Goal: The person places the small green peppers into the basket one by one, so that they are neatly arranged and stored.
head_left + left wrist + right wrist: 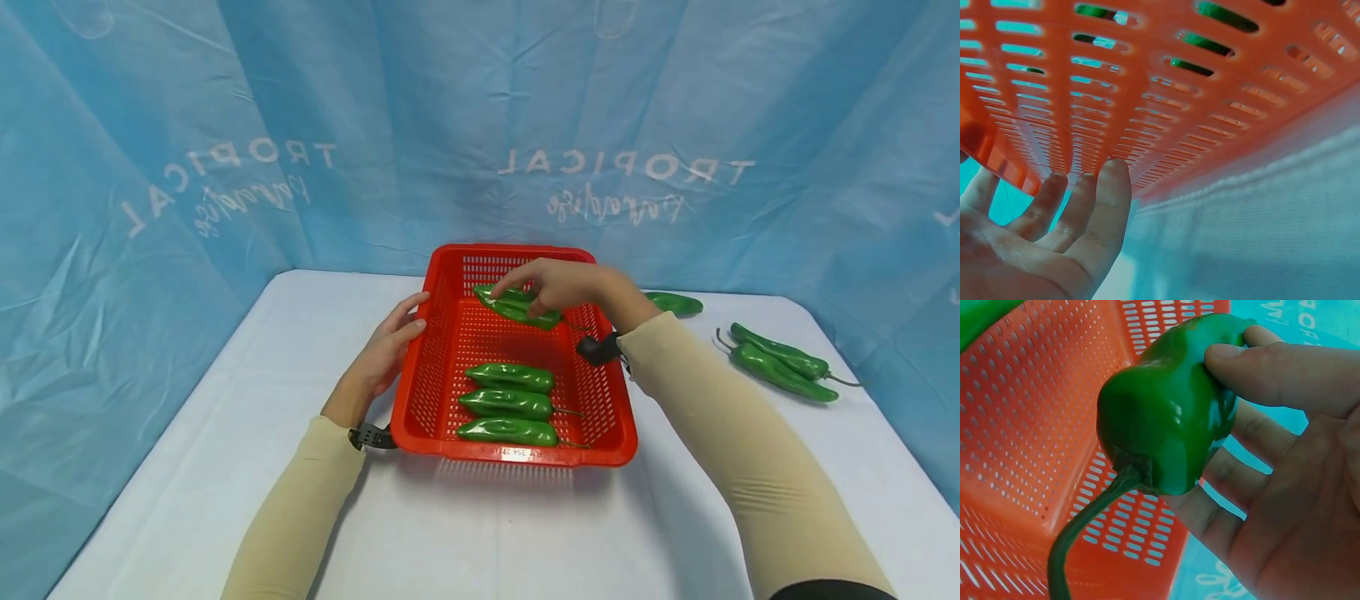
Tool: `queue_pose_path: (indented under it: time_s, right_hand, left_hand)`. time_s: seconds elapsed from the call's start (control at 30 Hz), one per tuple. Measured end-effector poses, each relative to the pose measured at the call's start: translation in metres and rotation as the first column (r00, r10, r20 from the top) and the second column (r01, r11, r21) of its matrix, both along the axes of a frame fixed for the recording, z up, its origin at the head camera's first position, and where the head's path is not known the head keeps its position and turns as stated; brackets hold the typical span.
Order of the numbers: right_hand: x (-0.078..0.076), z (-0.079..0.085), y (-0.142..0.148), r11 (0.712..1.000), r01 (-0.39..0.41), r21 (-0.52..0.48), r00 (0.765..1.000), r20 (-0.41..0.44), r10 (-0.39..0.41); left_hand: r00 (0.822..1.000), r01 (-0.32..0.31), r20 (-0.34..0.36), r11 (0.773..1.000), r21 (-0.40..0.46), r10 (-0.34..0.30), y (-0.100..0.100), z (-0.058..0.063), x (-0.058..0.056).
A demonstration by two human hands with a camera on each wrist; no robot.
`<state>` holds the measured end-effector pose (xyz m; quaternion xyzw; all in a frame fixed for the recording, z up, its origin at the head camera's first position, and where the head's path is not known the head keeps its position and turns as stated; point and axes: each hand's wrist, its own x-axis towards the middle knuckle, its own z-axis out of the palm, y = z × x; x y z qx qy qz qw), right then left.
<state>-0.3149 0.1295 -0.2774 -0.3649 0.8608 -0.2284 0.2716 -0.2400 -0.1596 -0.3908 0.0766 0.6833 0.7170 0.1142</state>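
A red perforated plastic basket (480, 337) stands on the table. My right hand (558, 283) reaches over its far end and pinches a glossy green chili pepper (1166, 412) between thumb and fingers. The pepper's stem hangs toward the camera in the right wrist view. Whether a second pepper lies behind it is unclear. Three more green peppers (506, 404) lie side by side in the basket's near half. My left hand (382, 350) is at the basket's left side, fingertips touching its outer wall in the left wrist view; its fingers (1110, 200) are extended.
Right of the basket, two green peppers (783, 362) lie together on the white tablecloth (225, 467). Another pepper (675, 303) shows partly behind my right arm. A blue plastic sheet (420, 108) with printed lettering hangs around the table's back and sides.
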Motion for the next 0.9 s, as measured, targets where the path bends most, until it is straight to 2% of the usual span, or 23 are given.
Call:
queue_pose_path:
  time_s: [0.37, 0.67, 0.9]
  right_hand:
    - [-0.001, -0.021, -0.008, 0.998, -0.049, 0.045, 0.999, 0.002, 0.049]
    - [-0.001, -0.037, -0.013, 0.994, -0.068, 0.082, 0.997, 0.026, 0.066]
    - [0.000, -0.050, -0.016, 0.989, -0.043, 0.140, 0.998, 0.059, 0.035]
  left_hand:
    - [1.000, 0.016, -0.013, 0.999, 0.031, -0.016, -0.001, -0.002, -0.001]
    - [1.000, -0.003, -0.013, 1.000, 0.031, 0.003, -0.002, -0.002, 0.002]
    - [1.000, 0.007, -0.018, 0.999, 0.039, -0.006, 0.000, -0.001, 0.002]
